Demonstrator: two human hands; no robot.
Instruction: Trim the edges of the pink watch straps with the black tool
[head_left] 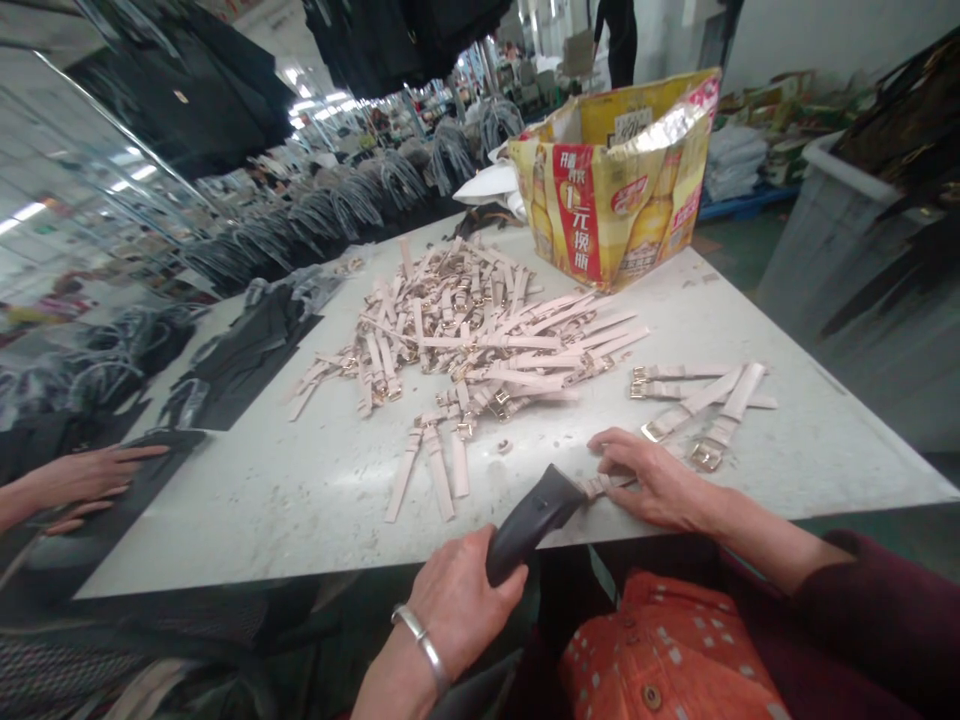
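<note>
white table [285,490], pale straps [517,342], garments [187,110] beyond

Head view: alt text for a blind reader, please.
A person's left hand holds a dark handheld tool, its tip at a pale strap in the right hand, over a white table. Beyond lie a heap of pale buckled straps and a yellow carton; another person's hand shows at left.
</note>
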